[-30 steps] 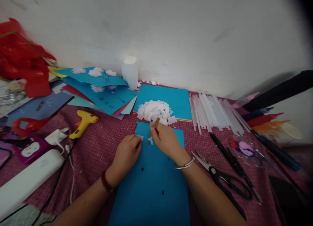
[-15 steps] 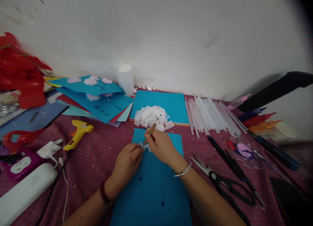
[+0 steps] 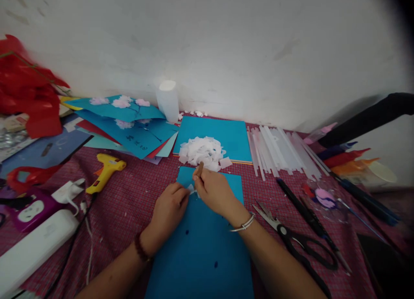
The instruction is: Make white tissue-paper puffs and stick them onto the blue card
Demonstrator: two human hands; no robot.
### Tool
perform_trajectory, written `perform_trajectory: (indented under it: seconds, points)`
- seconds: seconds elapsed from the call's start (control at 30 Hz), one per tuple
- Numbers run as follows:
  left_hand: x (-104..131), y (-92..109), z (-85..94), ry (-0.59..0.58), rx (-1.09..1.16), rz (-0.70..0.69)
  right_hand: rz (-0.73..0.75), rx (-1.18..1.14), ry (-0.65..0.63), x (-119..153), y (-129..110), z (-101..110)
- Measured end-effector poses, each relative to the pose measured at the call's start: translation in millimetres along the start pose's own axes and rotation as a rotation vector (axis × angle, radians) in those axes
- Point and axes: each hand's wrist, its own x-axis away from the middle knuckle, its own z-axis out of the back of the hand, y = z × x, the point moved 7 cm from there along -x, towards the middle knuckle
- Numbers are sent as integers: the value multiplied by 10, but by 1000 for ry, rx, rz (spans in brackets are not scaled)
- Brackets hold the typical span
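Observation:
My right hand [image 3: 216,192] is closed around a short brown stick [image 3: 200,167], its upper end showing above the thumb and its lower end hidden. My left hand [image 3: 171,205] lies beside it with fingers pinched on a small piece of white paper [image 3: 191,188]. Both hands rest over the upper part of a blue sheet [image 3: 200,256], which carries a few dark spots. Just beyond them is a heap of white paper pieces [image 3: 202,150], partly on a stack of blue sheets [image 3: 220,129].
Left of the hands are a yellow glue gun [image 3: 105,174], a white power strip [image 3: 39,249] and blue cards with paper blossoms [image 3: 129,135]. On the right lie scissors [image 3: 291,238], a black pen [image 3: 299,206] and translucent glue sticks [image 3: 281,152]. A white wall stands behind.
The white paper between the hands shows differently, its visible bit now beside the left fingertips. Both hands have barely shifted, and the stick stays in my right hand. The view has tilted slightly.

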Motion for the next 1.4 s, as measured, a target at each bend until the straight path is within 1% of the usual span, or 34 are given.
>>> perform_trajectory:
  seconds: [0.17,0.27,0.33,0.43,0.47,0.57,0.67,0.73,0.83,0.9,1.03,1.13,1.23,1.3,1.37,1.4]
  points:
    - [-24,-35,-40,-30,21,38,-3,-4,-1,4,-15,5]
    - [-40,-49,-39,-33,41,58,-38,-85,15,-7,46,18]
    - [-59,-60,-27,-19,59,69,-87,-220,106,-17,146,85]
    - [-92,-75,-15,-3,102,86,-177,-534,304,14,367,221]
    - [-103,-79,-13,0,116,93,-207,-646,342,43,441,240]
    - [-127,-100,-10,4,142,122,-299,-903,356,207,606,209]
    - [-138,-126,-4,8,165,142,-379,-1048,316,492,689,108]
    - [-141,-134,4,12,191,130,-449,-1125,285,701,725,9]
    - [-137,-138,20,17,210,106,-528,-1169,325,937,759,-95]
    - [-127,-138,29,22,202,105,-533,-1172,358,987,744,-141]
    - [-107,-127,19,15,176,114,-513,-1169,399,898,672,-210]
    - [-137,-146,3,-8,152,123,-505,-1167,416,811,634,-229]
    - [-247,-170,15,-86,123,112,-501,-1171,413,804,639,-214]
    - [-365,-141,81,-129,89,93,-499,-1175,420,854,672,-190]
    - [-508,-32,187,-135,41,57,-496,-1179,436,930,722,-170]
    - [-584,59,233,-130,14,32,-495,-1183,443,968,748,-168]
